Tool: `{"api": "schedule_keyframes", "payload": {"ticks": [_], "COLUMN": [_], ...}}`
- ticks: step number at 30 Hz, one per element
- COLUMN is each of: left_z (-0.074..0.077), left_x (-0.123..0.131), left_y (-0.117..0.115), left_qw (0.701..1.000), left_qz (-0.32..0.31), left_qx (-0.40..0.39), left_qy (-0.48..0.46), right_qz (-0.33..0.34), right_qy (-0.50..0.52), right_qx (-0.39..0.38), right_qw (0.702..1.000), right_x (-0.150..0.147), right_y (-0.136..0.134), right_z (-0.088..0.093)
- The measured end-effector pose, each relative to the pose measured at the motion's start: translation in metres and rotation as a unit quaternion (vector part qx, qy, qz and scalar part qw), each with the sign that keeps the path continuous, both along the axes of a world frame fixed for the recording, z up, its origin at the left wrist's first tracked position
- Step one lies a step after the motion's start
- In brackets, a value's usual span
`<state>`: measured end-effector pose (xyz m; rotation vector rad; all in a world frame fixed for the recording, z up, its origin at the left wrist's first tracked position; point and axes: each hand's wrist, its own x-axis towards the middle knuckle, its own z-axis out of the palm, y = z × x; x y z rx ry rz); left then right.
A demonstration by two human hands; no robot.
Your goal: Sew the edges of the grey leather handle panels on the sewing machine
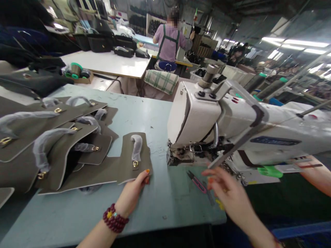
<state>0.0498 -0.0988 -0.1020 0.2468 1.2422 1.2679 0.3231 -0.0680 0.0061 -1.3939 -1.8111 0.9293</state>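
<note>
My left hand (pixel 136 187) pinches the near right corner of an olive-grey bag panel (pixel 121 168), which lies flat on the table. A plastic-wrapped handle (pixel 137 146) with a gold-coloured fitting is fixed on that panel. On the right, my right hand (pixel 227 193) has its fingers curled at the lower end of a narrow grey strip (pixel 232 148), which slants down across the front of the white sewing machine (pixel 199 117). Thread snips (pixel 197 182) with pink handles lie on the table just left of my right hand.
More bag panels (pixel 51 162) with wrapped handles are piled at the left. The pale blue tabletop (pixel 181 210) runs under the machine. A yellow item (pixel 219 204) sits by my right hand. Behind are a white table (pixel 124 65), thread spools (pixel 76 70) and a person (pixel 168 41) facing away.
</note>
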Motion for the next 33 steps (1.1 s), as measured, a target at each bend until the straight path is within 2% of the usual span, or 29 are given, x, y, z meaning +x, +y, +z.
{"api": "schedule_keyframes", "payload": {"ticks": [3, 7, 11, 14, 16, 19, 23, 25, 28, 30, 33], "left_z": [-0.002, 0.001, -0.008, -0.012, -0.004, 0.022, 0.053, 0.06, 0.065, 0.068, 0.075], "left_x": [0.015, 0.023, 0.035, 0.048, 0.053, 0.055, 0.056, 0.059, 0.064, 0.065, 0.065], "left_y": [-0.014, -0.029, -0.06, -0.074, -0.068, -0.038, 0.005, 0.016, 0.02, 0.02, 0.02], "left_qw": [0.999, 0.997, 0.996, 0.994, 0.991, 0.988, 0.98, 0.98, 0.983, 0.985, 0.986], "left_qz": [-0.004, -0.015, -0.05, -0.109, -0.129, -0.126, -0.126, -0.118, -0.108, -0.101, -0.093], "left_qx": [-0.021, -0.035, -0.039, -0.017, 0.019, 0.088, 0.155, 0.159, 0.146, 0.141, 0.141], "left_qy": [-0.033, -0.069, -0.06, -0.029, -0.016, 0.008, 0.03, 0.023, 0.008, 0.001, -0.009], "right_qz": [0.038, 0.026, -0.011, -0.03, -0.048, -0.051, -0.01, 0.028, 0.076, 0.081, 0.067], "right_qy": [0.095, 0.144, 0.191, 0.241, 0.286, 0.297, 0.194, 0.127, 0.009, -0.106, -0.295], "right_qx": [-0.057, -0.119, -0.13, -0.138, -0.157, -0.164, -0.141, -0.121, -0.056, 0.014, 0.098], "right_qw": [0.993, 0.982, 0.973, 0.96, 0.944, 0.939, 0.971, 0.984, 0.995, 0.991, 0.948], "right_x": [-0.039, -0.083, -0.088, -0.085, -0.084, -0.083, -0.074, -0.069, -0.062, -0.06, -0.06], "right_y": [0.015, 0.035, 0.036, 0.034, 0.034, 0.038, 0.043, 0.044, 0.047, 0.049, 0.056], "right_z": [-0.012, -0.013, -0.007, -0.005, -0.006, -0.007, -0.006, -0.003, 0.003, 0.007, 0.009]}}
